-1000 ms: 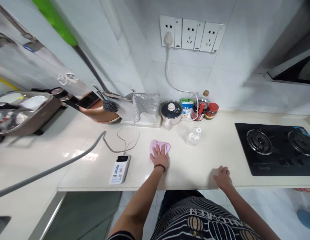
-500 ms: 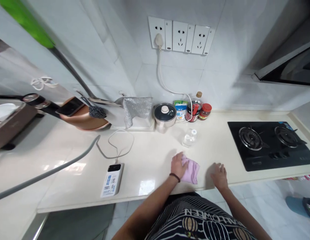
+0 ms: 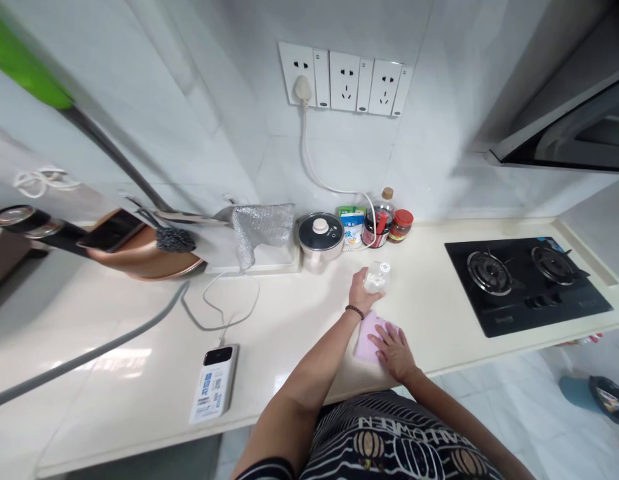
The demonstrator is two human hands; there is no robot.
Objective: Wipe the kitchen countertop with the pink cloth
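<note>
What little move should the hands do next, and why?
Maybe the left hand should lift the clear bottle aside: it is curled around it, and the bottle stands on the counter just beyond the pink cloth, where the right hand lies flat.

The left arm (image 3: 309, 383) is stretching forward and slanting to the right, with the left hand (image 3: 360, 292) curving its thumb and fingers into a grasp. The right forearm (image 3: 446, 407) is slanting inward, and the right hand (image 3: 396, 353) is lying farther back, palm down, fingers spread.
</note>
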